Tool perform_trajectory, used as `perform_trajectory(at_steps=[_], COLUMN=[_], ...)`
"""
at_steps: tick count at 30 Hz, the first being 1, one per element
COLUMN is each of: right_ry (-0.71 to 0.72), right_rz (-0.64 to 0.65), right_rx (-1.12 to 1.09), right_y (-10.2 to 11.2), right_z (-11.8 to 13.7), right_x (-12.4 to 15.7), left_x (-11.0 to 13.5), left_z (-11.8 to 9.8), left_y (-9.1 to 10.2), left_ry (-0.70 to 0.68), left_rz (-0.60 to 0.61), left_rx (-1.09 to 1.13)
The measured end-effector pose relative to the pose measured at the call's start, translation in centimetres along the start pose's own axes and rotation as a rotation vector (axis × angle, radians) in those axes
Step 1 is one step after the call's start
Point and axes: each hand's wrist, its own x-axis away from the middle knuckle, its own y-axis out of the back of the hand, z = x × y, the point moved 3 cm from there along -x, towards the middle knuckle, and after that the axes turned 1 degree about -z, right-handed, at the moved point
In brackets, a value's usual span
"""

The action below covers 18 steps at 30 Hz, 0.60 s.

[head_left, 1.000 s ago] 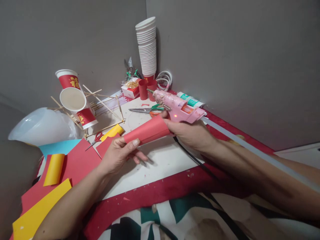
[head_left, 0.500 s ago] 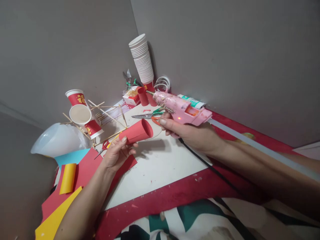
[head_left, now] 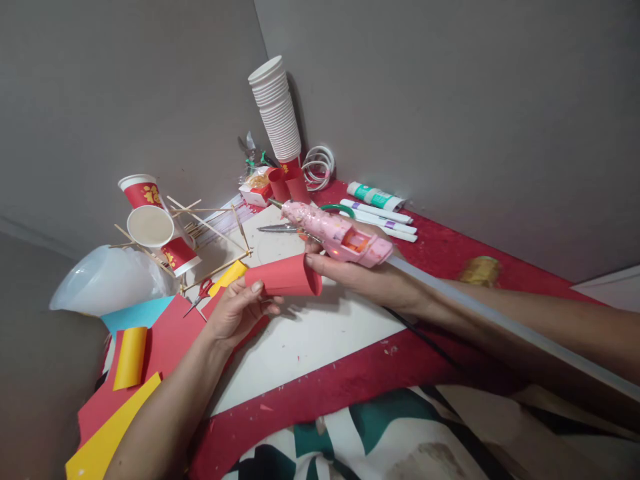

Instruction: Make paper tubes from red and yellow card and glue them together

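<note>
My left hand (head_left: 237, 308) is closed on the left end of a red paper tube (head_left: 287, 277), thumb on top and fingers beneath, holding it above the white board (head_left: 310, 347). A pink hot glue gun (head_left: 333, 230) is gripped in my right hand (head_left: 350, 273), its nozzle pointing to the upper left. A long clear glue stick (head_left: 480, 303) sticks out of the gun's back. My right thumb and fingers are close by the tube's right end; whether they touch it I cannot tell. Scissors (head_left: 277, 228) lie partly hidden behind the gun.
Left of my hands stand paper cups (head_left: 150, 227) among a wooden stick frame (head_left: 220, 270), by a white plastic bag (head_left: 110, 280). A tall cup stack (head_left: 275, 107) leans near the corner. Markers (head_left: 385, 223) lie at right. Coloured paper (head_left: 165, 347) and a yellow paper roll (head_left: 131, 357) are at left.
The glue gun in my right hand has moved left and down, over the red tube's right end. The tube has turned more level. The view has shifted slightly.
</note>
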Motion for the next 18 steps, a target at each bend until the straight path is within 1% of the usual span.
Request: perform_trajectory(at_steps=[3, 4, 6, 8, 10, 12, 13, 15, 17, 18], right_ry=[0.034, 0.046, 0.053, 0.045, 0.044, 0.04, 0.032, 0.01, -0.009, -0.006], right_rz=[0.033, 0.039, 0.02, -0.036, -0.104, -0.142, -0.145, -0.128, -0.104, -0.096], right_rx=[0.027, 0.028, 0.04, 0.058, 0.071, 0.093, 0.099, 0.104, 0.118, 0.132], right_y=[0.2, 0.2, 0.3, 0.5, 0.6, 0.7, 0.6, 0.4, 0.2, 0.0], right_z=[-0.2, -0.3, -0.5, -0.6, -0.4, -0.2, -0.1, -0.1, -0.2, -0.2], right_x=[-0.3, -0.5, -0.8, -1.1, -1.2, -1.2, -1.1, -1.0, -0.6, -0.4], left_x=[-0.1, -0.2, -0.5, -0.6, -0.3, 0.6, 1.1, 2.2, 3.1, 3.5], left_z=[0.0, -0.2, -0.8, -1.5, -2.3, -2.6, -2.6, -2.2, -1.7, -1.4], left_y=[0.1, 0.2, 0.7, 1.3, 1.7, 1.4, 1.1, 0.1, -1.0, -1.6], left_ry=[0.016, 0.01, -0.04, -0.153, -0.326, -0.503, -0.569, -0.647, -0.737, -0.814], left_rz=[-0.012, -0.033, -0.121, -0.254, -0.386, -0.458, -0.461, -0.404, -0.285, -0.223], left_rx=[-0.031, -0.052, -0.098, -0.132, -0.188, -0.317, -0.406, -0.624, -0.884, -1.024])
